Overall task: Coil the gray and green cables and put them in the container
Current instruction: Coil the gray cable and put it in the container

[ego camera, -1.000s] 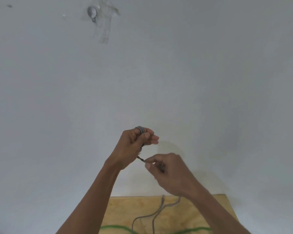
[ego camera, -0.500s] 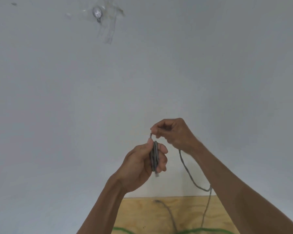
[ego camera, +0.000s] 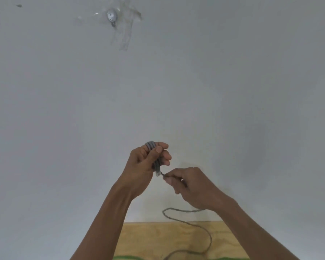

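Left hand (ego camera: 146, 166): gripping the wound loops of the gray cable (ego camera: 154, 156), fingers curled round the bundle, raised before the white wall (ego camera: 233, 91). Right hand (ego camera: 189, 184): pinching the cable just beside the bundle's lower end. Loose tail: hanging in a wide loop, trailing onto the plywood table (ego camera: 148, 239). Green cable (ego camera: 126, 257): lying along the table's near edge, at the frame's bottom. Hook (ego camera: 111, 16): taped high on the wall, well apart.

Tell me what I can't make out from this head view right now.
- Container: not in view anywhere.
- Green cable: only slivers show, cut off by the bottom edge.
- Gray cable: its free end runs off the bottom edge; how many loops are wound is hidden inside the left hand.
- Right hand: its fingers cover the strand in its grip.
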Demonstrator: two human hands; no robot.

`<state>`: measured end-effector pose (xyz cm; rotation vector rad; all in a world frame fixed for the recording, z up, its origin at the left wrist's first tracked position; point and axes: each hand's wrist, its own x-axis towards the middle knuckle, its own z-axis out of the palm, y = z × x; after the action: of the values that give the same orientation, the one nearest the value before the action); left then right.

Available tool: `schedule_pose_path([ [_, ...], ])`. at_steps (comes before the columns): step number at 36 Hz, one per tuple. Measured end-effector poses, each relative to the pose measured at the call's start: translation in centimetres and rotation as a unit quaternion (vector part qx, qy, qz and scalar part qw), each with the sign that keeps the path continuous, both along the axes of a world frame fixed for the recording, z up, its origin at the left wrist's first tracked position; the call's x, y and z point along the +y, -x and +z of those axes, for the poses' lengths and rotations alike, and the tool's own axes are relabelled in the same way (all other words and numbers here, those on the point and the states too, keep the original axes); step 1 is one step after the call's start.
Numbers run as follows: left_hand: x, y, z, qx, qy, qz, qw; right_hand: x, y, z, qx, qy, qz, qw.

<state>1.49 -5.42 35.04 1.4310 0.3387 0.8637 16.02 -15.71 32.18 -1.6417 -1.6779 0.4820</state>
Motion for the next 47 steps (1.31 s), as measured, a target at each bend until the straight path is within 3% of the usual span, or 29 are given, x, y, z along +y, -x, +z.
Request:
schedule_pose_path([
  [4,0.6,0.7,-0.7,0.093,-0.072,0.04,0.992,-0.6,-0.8,1.8,-0.046,-0.033,-0.01,0.998],
  [7,0.2,1.1,-1.1,0.161,-0.109,0.03,0.98,-0.9,-1.2,4.2,-0.013,-0.043,0.02,0.999],
  [11,-1.2,1.2,-1.8,0.207,-0.076,-0.047,0.974,-0.2,-1.6,7.0,-0.006,-0.016,0.097,0.995],
  [14,-2.8,0.5,-1.7,0.158,0.032,-0.107,0.981,1.1,-2.1,8.2,0.029,-0.037,0.107,0.993],
  [18,-4.2,0.2,-0.6,0.048,0.129,-0.156,0.978,2.1,-2.5,8.1,0.147,-0.06,0.088,0.983],
  [26,-4.2,0.0,1.6,-0.042,0.078,-0.159,0.983,2.0,-0.3,1.8,0.346,-0.003,0.013,0.938],
  [30,-3.3,-0.3,1.8,-0.047,0.095,-0.148,0.983,1.2,1.3,-0.2,0.284,0.014,-0.036,0.958],
  [35,-2.6,-1.0,1.9,-0.059,0.107,-0.125,0.985,0.2,2.1,-0.5,0.221,-0.022,-0.029,0.975],
  [43,-0.1,-1.2,1.9,0.024,-0.053,-0.004,0.998,-1.1,3.1,-0.9,0.169,-0.045,-0.019,0.984],
  [47,0.4,-0.2,1.8,0.094,-0.083,-0.024,0.992,-1.7,2.5,1.1,0.098,-0.072,-0.057,0.991],
])
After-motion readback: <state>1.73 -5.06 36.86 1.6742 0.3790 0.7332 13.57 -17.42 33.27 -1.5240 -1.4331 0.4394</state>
